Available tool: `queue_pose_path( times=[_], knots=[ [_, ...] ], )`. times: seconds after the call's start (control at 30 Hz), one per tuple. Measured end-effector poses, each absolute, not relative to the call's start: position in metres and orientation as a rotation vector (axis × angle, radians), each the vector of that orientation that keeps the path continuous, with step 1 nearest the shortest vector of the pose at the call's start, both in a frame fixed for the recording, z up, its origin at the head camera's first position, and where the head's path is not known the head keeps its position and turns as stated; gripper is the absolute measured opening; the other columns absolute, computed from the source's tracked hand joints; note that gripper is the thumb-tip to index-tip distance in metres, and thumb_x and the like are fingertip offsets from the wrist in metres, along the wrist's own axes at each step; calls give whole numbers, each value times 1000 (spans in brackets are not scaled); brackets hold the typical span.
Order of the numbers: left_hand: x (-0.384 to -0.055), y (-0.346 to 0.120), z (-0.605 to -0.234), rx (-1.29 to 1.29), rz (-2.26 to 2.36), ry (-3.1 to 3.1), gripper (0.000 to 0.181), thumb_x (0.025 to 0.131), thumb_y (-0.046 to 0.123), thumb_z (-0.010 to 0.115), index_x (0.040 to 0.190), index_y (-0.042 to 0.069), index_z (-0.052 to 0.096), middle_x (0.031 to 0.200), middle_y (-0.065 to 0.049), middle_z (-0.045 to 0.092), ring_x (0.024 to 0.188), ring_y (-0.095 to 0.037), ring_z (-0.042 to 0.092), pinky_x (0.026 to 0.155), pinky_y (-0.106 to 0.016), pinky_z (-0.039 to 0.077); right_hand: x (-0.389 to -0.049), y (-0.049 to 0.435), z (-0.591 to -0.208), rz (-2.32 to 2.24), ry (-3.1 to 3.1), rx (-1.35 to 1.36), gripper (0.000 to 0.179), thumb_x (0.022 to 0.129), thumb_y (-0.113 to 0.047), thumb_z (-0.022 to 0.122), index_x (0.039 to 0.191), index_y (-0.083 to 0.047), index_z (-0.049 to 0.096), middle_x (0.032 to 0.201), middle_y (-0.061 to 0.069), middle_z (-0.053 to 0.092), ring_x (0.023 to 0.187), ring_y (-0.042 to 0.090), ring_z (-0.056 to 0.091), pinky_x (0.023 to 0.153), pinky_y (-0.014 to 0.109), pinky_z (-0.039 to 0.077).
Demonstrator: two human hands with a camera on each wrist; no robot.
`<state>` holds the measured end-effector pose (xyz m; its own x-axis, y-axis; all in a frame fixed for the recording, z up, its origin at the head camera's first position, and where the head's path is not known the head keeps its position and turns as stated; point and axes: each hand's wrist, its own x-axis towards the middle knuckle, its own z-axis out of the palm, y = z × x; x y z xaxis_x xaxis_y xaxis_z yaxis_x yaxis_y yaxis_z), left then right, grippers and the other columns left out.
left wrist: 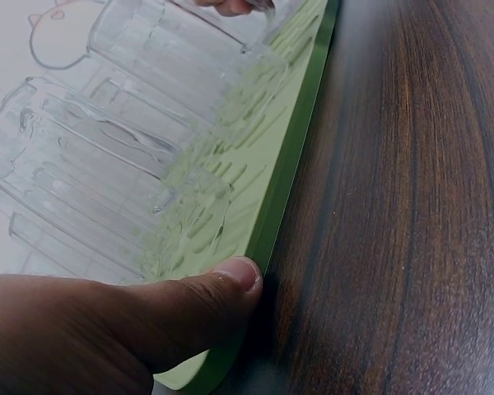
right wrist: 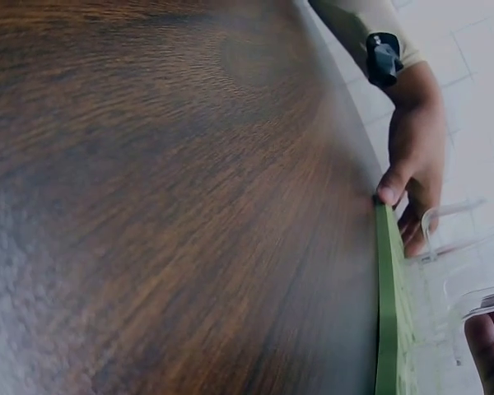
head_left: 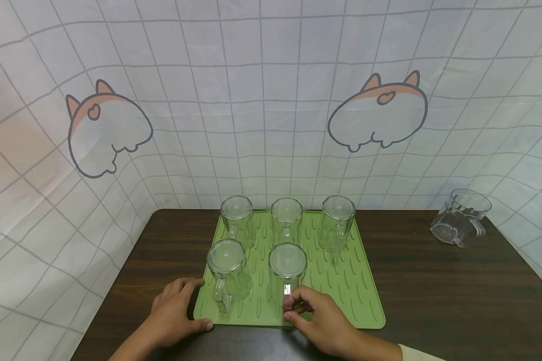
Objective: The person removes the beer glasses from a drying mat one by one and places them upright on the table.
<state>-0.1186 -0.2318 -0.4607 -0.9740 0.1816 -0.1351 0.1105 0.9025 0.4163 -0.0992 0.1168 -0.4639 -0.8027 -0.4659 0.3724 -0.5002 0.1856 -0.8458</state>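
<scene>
Several clear glass mugs stand upside down on a green drying mat [head_left: 366, 306], three at the back and two in front. My right hand [head_left: 322, 321] pinches the handle of the front middle glass mug [head_left: 288, 265] with thumb and curled fingers. In the right wrist view, my right fingers [right wrist: 487, 341] show at that handle. Spread around the mat's front left corner, my left hand [head_left: 173, 311] rests its thumb [left wrist: 230, 284] against the front edge and its fingertips at the left side. Closest to it is the front left glass mug [head_left: 228, 263], whose handle faces forward.
One more glass mug [head_left: 462, 215] stands upright at the back right of the dark wooden table [head_left: 433, 291]. White gridded cloth [head_left: 271, 110] with cartoon animal prints hangs behind and along both sides.
</scene>
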Motion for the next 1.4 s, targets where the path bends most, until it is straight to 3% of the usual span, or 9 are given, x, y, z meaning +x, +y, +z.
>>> queue_pose_path(
  times=[0.83,1.17,1.4],
  knots=[
    [-120,-232,-461,222,613,2887,101,67,62,90,148,16,51,141,-16,49,133,-46,42,97,-76,32,-94,150,-452,1608,-2349,942,15,95,-9,73,106,-15,65,99,4,71,86,12,69,79,32,58],
    [-119,-233,-461,222,630,2885,100,67,61,90,148,16,51,144,-17,47,135,-46,40,98,-76,31,-94,167,-449,1554,-2308,938,25,90,0,75,104,-17,64,97,-6,69,84,11,67,72,29,58],
    [-119,-232,-461,223,648,2880,100,68,59,90,148,14,51,147,-20,44,137,-49,38,98,-76,30,-94,178,-447,1516,-2252,948,27,89,4,76,105,-15,66,95,-1,70,83,12,68,72,26,57]
  ],
)
